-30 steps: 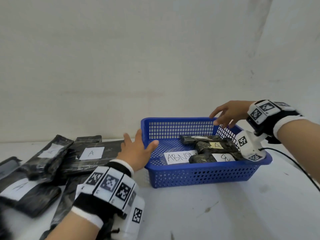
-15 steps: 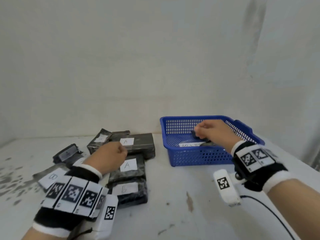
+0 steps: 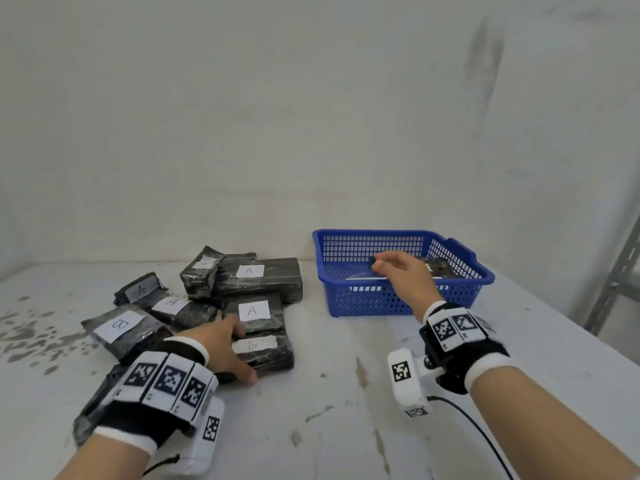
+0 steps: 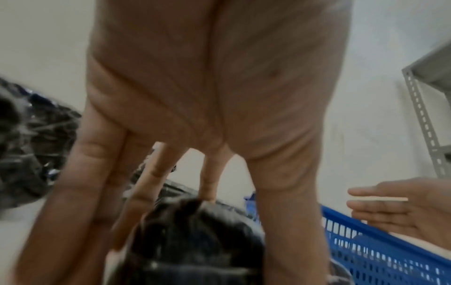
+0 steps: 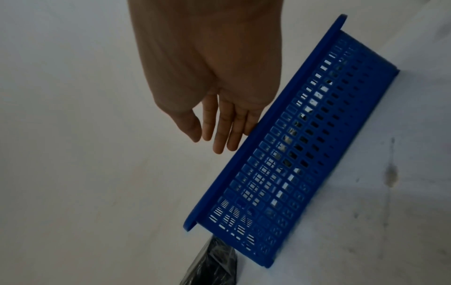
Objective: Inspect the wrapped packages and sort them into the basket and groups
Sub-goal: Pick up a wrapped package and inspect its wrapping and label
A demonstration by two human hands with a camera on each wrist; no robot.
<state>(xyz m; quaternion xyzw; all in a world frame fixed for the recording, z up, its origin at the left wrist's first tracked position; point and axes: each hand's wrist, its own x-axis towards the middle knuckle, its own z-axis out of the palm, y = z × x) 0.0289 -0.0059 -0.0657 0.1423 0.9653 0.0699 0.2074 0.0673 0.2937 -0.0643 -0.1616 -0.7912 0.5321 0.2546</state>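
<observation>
Hands (image 3: pixel 221 348) (image 3: pixel 403 275) over stained white table (image 3: pixel 346 393), bare white wall (image 3: pixel 311 116) behind.

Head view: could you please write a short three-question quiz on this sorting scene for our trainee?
1. True or false: the right hand holds a package above the blue basket.
2. Which letter labels the package that the left hand rests on? a) A b) B c) C
3. Fill in: seen by the person, the pile of packages lies to the basket's ___.

Key: 1 false, the hand is open and empty; 2 b; 3 left.
</observation>
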